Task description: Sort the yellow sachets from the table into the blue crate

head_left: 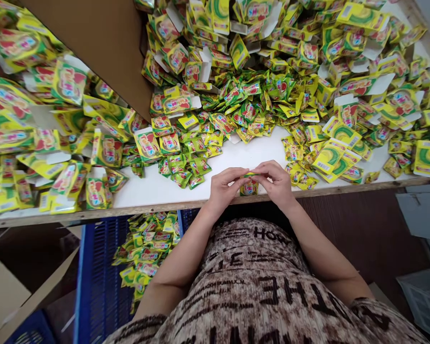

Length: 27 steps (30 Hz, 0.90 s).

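Both hands meet at the table's front edge over one small yellow-green candy box (pixel 249 188). My left hand (pixel 226 187) pinches its upper left part between thumb and fingers. My right hand (pixel 274 181) pinches the same box from the right. A strip of green and yellow shows between the fingertips at the top; whether it is a flap or a sachet, I cannot tell. Left of my hands lies a group of small green sachets (pixel 181 172). Just to the right are small yellow sachets (pixel 301 177) and several flat yellow boxes (pixel 328 155).
Heaps of boxes (pixel 347 43) and sachets cover the back of the white table (pixel 251 152). A brown cardboard panel (pixel 93 43) slants across the left heap. Below the edge stands a blue crate (pixel 100 267) with filled boxes (pixel 148 248), near an open carton (pixel 25 277).
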Each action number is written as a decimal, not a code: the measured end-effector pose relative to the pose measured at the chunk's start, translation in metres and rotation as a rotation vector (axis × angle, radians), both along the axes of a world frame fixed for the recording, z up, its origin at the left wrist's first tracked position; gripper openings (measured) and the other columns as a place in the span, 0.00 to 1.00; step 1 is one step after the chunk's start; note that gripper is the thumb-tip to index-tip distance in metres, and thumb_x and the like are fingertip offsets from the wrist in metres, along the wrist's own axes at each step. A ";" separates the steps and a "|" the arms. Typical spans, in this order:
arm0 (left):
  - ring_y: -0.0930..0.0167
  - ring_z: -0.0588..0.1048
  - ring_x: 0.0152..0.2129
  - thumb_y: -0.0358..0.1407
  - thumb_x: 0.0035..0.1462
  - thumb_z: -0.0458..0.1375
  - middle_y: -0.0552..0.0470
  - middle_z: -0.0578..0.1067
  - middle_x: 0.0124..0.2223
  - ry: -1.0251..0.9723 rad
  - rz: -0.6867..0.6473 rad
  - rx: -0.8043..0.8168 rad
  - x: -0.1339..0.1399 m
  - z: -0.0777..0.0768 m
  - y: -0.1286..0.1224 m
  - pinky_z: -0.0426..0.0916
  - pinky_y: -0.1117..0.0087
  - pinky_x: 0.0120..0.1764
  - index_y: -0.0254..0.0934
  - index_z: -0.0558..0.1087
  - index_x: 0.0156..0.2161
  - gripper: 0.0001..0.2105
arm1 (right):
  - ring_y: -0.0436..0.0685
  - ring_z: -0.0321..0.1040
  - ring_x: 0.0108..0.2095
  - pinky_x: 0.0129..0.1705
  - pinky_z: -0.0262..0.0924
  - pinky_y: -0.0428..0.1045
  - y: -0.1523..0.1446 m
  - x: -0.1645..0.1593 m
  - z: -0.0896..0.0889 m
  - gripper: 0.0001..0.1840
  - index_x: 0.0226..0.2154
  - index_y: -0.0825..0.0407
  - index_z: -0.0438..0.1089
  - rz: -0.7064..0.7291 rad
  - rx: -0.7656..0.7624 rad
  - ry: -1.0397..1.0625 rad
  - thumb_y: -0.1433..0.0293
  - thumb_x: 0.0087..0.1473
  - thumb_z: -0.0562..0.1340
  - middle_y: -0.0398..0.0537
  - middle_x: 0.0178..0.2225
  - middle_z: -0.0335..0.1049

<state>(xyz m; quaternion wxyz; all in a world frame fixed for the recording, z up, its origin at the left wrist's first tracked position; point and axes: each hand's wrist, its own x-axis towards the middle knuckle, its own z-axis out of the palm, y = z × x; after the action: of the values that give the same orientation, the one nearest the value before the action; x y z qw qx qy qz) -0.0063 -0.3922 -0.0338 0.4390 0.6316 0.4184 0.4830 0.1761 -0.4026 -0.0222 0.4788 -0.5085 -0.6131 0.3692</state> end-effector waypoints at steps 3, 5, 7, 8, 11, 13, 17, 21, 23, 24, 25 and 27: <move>0.69 0.77 0.38 0.40 0.58 0.63 0.46 0.80 0.43 0.041 -0.032 -0.053 0.001 -0.002 -0.004 0.74 0.69 0.40 0.40 0.80 0.46 0.12 | 0.56 0.71 0.40 0.40 0.70 0.53 -0.004 0.002 -0.001 0.06 0.34 0.47 0.77 -0.035 0.039 -0.043 0.63 0.56 0.66 0.49 0.39 0.72; 0.69 0.76 0.37 0.40 0.60 0.61 0.46 0.79 0.41 0.079 -0.062 -0.064 0.006 -0.003 -0.003 0.72 0.70 0.39 0.40 0.78 0.49 0.14 | 0.56 0.71 0.37 0.37 0.69 0.52 0.009 0.007 -0.001 0.08 0.31 0.48 0.76 0.045 -0.028 -0.020 0.62 0.55 0.66 0.49 0.37 0.73; 0.69 0.74 0.36 0.40 0.61 0.59 0.47 0.77 0.39 0.105 -0.087 -0.058 0.012 -0.001 0.000 0.71 0.69 0.40 0.41 0.78 0.51 0.15 | 0.54 0.69 0.31 0.33 0.68 0.51 0.040 0.011 -0.004 0.11 0.30 0.50 0.74 0.072 -0.114 -0.019 0.60 0.55 0.65 0.48 0.33 0.73; 0.69 0.74 0.36 0.40 0.61 0.60 0.47 0.77 0.39 0.091 -0.076 -0.064 0.012 0.000 0.001 0.71 0.68 0.42 0.41 0.78 0.51 0.15 | 0.54 0.68 0.29 0.33 0.67 0.51 0.061 0.012 -0.007 0.12 0.32 0.51 0.73 -0.024 -0.124 -0.046 0.59 0.57 0.63 0.48 0.32 0.73; 0.68 0.75 0.39 0.42 0.59 0.61 0.47 0.78 0.45 -0.081 0.087 -0.180 -0.008 0.013 -0.003 0.70 0.68 0.45 0.42 0.78 0.50 0.15 | 0.58 0.69 0.38 0.44 0.66 0.55 0.128 0.010 -0.022 0.19 0.42 0.53 0.71 -0.379 -0.054 -0.270 0.56 0.55 0.64 0.52 0.37 0.72; 0.67 0.76 0.39 0.43 0.56 0.64 0.48 0.78 0.47 -0.136 0.131 -0.348 -0.047 0.026 -0.015 0.71 0.68 0.43 0.43 0.78 0.49 0.16 | 0.60 0.69 0.40 0.47 0.65 0.59 0.161 0.012 -0.034 0.28 0.46 0.56 0.68 -0.478 -0.101 -0.361 0.54 0.48 0.68 0.54 0.38 0.71; 0.62 0.77 0.40 0.45 0.51 0.66 0.47 0.81 0.44 0.258 -0.224 -0.797 -0.165 0.032 -0.066 0.71 0.66 0.45 0.41 0.81 0.42 0.15 | 0.58 0.65 0.30 0.39 0.66 0.58 0.178 0.039 -0.041 0.26 0.30 0.54 0.70 -0.378 -0.234 -0.357 0.49 0.41 0.71 0.44 0.25 0.65; 0.56 0.78 0.42 0.47 0.43 0.66 0.49 0.82 0.39 0.648 0.011 -1.013 -0.249 -0.010 -0.136 0.71 0.63 0.45 0.41 0.81 0.35 0.15 | 0.57 0.62 0.29 0.39 0.66 0.59 0.182 0.065 -0.018 0.24 0.20 0.51 0.64 -0.139 -0.056 -0.508 0.51 0.42 0.72 0.41 0.21 0.57; 0.55 0.79 0.34 0.44 0.40 0.65 0.49 0.80 0.30 0.891 0.182 -1.052 -0.264 -0.029 -0.159 0.71 0.62 0.39 0.39 0.79 0.28 0.11 | 0.59 0.64 0.34 0.44 0.65 0.60 0.197 0.057 -0.006 0.22 0.23 0.52 0.66 -0.040 0.072 -0.616 0.54 0.45 0.72 0.46 0.27 0.63; 0.55 0.78 0.30 0.42 0.40 0.64 0.50 0.77 0.25 0.999 0.218 -1.055 -0.265 -0.033 -0.165 0.70 0.62 0.35 0.39 0.78 0.26 0.09 | 0.62 0.65 0.39 0.48 0.64 0.62 0.207 0.048 -0.002 0.21 0.25 0.52 0.67 -0.001 0.122 -0.650 0.54 0.47 0.71 0.49 0.32 0.66; 0.56 0.78 0.27 0.41 0.40 0.64 0.51 0.75 0.23 1.080 0.228 -1.049 -0.264 -0.032 -0.166 0.69 0.62 0.33 0.40 0.78 0.26 0.08 | 0.65 0.65 0.44 0.50 0.62 0.63 0.218 0.038 0.000 0.20 0.28 0.53 0.68 0.029 0.153 -0.683 0.53 0.48 0.70 0.52 0.34 0.67; 0.57 0.77 0.26 0.40 0.39 0.64 0.52 0.74 0.23 1.149 0.183 -0.961 -0.252 -0.021 -0.154 0.68 0.62 0.32 0.42 0.79 0.30 0.09 | 0.68 0.63 0.48 0.53 0.60 0.64 0.237 0.017 0.000 0.20 0.30 0.54 0.69 0.059 0.171 -0.751 0.53 0.51 0.68 0.55 0.37 0.68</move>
<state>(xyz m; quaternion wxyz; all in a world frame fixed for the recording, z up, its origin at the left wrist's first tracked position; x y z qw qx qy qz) -0.2584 -0.5463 -0.0550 0.3372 0.4858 0.7969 -0.1234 0.1930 -0.1654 -0.0220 0.2508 -0.5489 -0.7886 0.1184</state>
